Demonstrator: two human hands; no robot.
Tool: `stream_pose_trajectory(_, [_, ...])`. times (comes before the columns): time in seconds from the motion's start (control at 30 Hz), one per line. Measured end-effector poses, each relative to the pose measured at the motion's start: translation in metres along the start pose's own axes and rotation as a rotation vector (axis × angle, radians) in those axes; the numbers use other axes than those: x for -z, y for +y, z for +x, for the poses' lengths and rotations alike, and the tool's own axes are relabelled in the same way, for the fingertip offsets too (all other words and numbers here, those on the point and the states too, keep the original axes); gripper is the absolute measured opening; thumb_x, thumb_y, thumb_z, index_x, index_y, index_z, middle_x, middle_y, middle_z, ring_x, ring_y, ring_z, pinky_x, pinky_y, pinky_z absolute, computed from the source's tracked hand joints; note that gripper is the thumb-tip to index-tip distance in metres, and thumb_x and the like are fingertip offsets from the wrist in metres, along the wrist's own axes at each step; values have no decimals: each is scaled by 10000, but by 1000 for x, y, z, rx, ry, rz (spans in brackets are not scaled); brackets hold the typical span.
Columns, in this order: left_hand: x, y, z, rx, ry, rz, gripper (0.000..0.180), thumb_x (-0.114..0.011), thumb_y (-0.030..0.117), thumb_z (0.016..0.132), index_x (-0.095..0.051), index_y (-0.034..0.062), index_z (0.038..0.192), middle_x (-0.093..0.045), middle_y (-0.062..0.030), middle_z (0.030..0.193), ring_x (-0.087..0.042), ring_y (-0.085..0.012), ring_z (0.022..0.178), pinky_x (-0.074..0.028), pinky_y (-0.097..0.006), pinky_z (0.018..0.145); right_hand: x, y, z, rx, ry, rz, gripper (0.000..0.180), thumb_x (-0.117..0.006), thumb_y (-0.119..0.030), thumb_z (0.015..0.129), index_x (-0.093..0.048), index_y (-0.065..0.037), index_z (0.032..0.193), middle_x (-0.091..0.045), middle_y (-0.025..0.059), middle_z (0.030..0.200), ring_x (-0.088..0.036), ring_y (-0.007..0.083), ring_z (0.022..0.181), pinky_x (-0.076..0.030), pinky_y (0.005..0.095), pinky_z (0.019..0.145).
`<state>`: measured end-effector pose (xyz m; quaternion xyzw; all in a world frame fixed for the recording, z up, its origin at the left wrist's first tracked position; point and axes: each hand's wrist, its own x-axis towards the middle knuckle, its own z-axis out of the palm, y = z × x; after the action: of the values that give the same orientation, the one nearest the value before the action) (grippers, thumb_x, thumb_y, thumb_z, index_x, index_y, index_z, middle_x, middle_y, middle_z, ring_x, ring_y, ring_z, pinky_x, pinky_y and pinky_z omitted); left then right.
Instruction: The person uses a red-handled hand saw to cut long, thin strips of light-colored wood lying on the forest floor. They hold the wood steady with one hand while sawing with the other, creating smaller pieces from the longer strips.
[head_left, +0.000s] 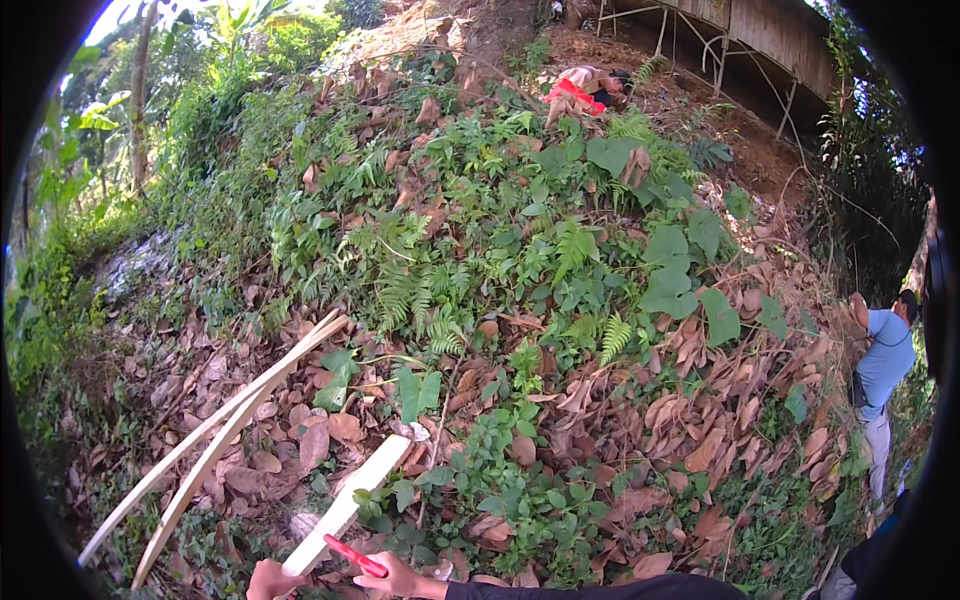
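Low in the head view, my left hand (269, 580) is closed round the near end of a pale wooden board (345, 502). The board points up and away to the right over the leaf litter, and its near end is partly hidden by my fingers. Just to the right, my right hand (402, 577) grips a slim red tool (355, 556). Its tip reaches toward the board's edge; whether they touch I cannot tell. The tool's kind is not clear. A dark sleeve (590, 588) covers my right forearm.
Two long pale wooden strips (215, 448) lean at the left. A slope of brown leaves (690, 440) and green plants (520, 240) rises ahead. One person (585, 90) crouches uphill; another in a blue shirt (885, 355) stands at the right. A raised shed (760, 45) stands above.
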<state>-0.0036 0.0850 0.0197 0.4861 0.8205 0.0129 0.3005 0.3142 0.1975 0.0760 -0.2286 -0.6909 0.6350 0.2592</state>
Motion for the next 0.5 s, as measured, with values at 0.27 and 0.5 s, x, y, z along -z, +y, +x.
stream_pose_trajectory(0.27, [-9,15,-18,66,492,163,592,-839,589,551,-751,48,775,-711,-180,738,-714,-363,732,-574,-474,693,15,-42,11,73,99,36,294,-755,-234,890,-562,-61,749,-482,-62,622,-415,52,552,-327,282,510])
stream_pose_trajectory(0.5, [-7,46,-34,36,540,67,761,-621,810,749,-724,56,748,-683,-194,666,-698,-361,642,-547,-458,613,25,-28,-11,-123,192,9,330,-751,-142,883,-530,-77,648,-477,-58,555,-413,46,513,-322,276,473])
